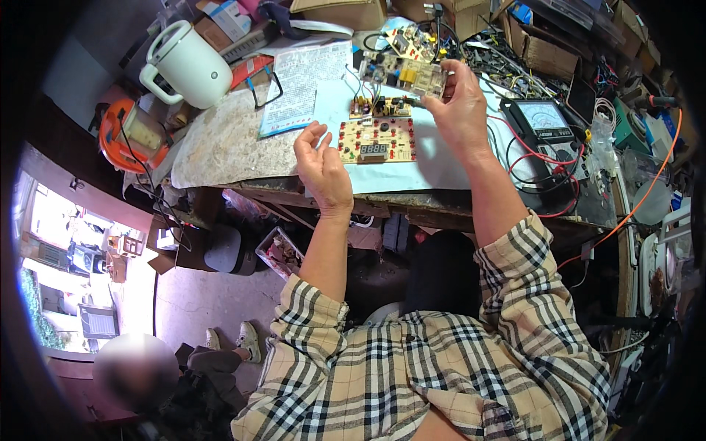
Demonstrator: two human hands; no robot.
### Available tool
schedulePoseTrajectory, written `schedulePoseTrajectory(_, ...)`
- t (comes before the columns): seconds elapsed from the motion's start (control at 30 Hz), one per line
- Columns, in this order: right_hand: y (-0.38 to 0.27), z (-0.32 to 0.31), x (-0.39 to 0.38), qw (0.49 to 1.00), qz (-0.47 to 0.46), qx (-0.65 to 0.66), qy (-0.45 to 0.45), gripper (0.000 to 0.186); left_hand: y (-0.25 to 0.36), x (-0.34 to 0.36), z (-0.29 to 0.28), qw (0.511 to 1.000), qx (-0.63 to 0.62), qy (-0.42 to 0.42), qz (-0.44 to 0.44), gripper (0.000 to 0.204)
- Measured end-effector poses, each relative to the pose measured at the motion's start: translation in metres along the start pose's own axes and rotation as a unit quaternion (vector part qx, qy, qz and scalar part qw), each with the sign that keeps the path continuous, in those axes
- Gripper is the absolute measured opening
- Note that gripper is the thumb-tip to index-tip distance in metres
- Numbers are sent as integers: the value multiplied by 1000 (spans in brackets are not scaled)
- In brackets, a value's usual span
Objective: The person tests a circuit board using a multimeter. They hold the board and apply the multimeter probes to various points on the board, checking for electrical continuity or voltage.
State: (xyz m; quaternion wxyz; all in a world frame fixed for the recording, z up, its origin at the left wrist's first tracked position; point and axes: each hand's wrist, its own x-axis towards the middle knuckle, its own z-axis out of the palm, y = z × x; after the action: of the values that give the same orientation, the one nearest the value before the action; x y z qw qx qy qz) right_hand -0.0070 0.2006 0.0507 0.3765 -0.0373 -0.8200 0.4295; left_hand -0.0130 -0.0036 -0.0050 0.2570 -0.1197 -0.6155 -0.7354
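On a pale blue sheet (448, 169) lies a tan circuit board (401, 132) with a small four-digit display (373, 149) and several red buttons. A narrower board (379, 107) with dark parts sits right behind it. Farther back is another circuit board (419, 76) with a yellow block and a transparent end. My right hand (462, 110) has its thumb and fingers closed around that board's right end. Beside the left edge of the display board, my left hand (323, 165) is raised with loosely curled fingers, apart from each other. I see nothing in it.
To the right stands an analog multimeter (540, 121) with red and black leads. Printed papers (309, 84), dark-framed glasses (266, 87) and a white jug (187, 65) are on the left. Loose parts (493, 66) pile up behind. Someone (213, 375) is at lower left.
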Motion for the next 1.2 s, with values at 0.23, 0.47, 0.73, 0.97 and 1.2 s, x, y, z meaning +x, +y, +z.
schedulePoseTrajectory(0.23, 3, -7, 6, 997, 58, 26, 46, 54, 14, -7, 5, 960, 221, -169, 27, 13)
schedulePoseTrajectory(0.47, 0, -9, 6, 994, 76, 60, 50, 56, 21, -7, 8, 905, 315, -246, 147, 22)
schedulePoseTrajectory(0.73, -1, -9, 7, 977, 115, 169, 54, 59, 17, -9, 9, 896, 342, -228, 168, 22)
schedulePoseTrajectory(0.97, 22, -8, 14, 964, 145, 210, 74, 65, 15, -10, 7, 933, 297, -128, 157, 23)
schedulePoseTrajectory(1.2, 18, -6, 12, 960, 150, 226, 65, 65, 10, -10, 4, 946, 274, -95, 142, 22)
